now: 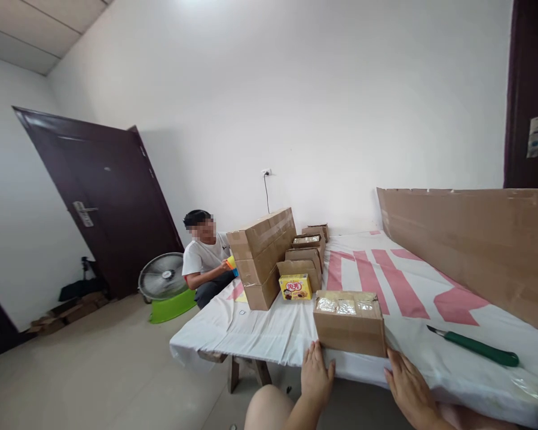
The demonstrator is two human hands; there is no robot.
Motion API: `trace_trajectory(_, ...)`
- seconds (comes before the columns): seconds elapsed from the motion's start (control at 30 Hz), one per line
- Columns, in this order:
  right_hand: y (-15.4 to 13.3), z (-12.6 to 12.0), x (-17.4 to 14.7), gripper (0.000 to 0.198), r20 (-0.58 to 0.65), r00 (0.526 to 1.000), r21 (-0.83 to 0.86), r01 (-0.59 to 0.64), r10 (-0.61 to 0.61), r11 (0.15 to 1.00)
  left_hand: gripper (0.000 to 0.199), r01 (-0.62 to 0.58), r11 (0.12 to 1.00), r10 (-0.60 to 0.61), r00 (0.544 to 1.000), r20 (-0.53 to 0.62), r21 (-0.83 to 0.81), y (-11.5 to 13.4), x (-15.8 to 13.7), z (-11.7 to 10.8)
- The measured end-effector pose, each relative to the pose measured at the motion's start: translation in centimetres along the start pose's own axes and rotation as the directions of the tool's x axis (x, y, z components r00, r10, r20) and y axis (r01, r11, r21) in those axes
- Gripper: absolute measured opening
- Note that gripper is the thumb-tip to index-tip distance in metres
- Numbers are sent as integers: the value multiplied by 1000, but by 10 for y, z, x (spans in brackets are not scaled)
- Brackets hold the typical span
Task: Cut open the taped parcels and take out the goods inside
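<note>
An open-topped cardboard box point(349, 329) with clear-wrapped packets in its top stands at the near edge of the cloth-covered table. My left hand point(316, 373) is at the box's lower left corner, fingers stretched out along the table edge. At the lower right corner rests my right hand point(407, 382), its fingers extended against or close beside the box's side. Neither hand is closed around anything. Behind the box's left end stands a small yellow printed carton point(295, 287). A green-handled knife point(479, 347) lies to the right, its dark blade pointing left.
Sealed cardboard boxes point(262, 257) are stacked on the left of the table, with several open boxes point(302, 255) beside them. A large cardboard sheet point(470, 239) stands along the right. A seated person point(206, 257) holds something yellow and blue near a floor fan point(164, 276).
</note>
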State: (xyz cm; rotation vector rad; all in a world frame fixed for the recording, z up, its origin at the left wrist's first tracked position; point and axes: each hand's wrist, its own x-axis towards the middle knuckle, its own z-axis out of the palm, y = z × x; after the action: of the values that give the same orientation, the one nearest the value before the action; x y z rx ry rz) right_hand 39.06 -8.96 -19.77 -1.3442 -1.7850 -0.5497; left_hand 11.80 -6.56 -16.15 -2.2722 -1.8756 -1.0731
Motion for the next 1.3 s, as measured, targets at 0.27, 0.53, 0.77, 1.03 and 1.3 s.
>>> trace_trajectory(0.27,1,1,-10,43,-50,994,-131,86,-93,988,50,184,910,-208,978,-26,-371,17,52,-32)
trace_trajectory(0.53,0,-5,-12,49,12,997,-132,77,-77,988,49,91,708,-246,961,-124,-701,45,104,-36)
trace_trajectory(0.77,-1,-16,-10,56,65,995,-98,87,-81,991,42,102,534,-277,959,-59,-839,34,114,-30)
trace_trajectory(1.03,22,-47,28,34,249,952,159,-219,176,963,22,119,346,-248,968,32,-931,38,96,-47)
trace_trajectory(1.3,130,-82,51,39,255,798,-502,-373,546,780,20,28,407,-192,980,-56,-913,38,81,-53)
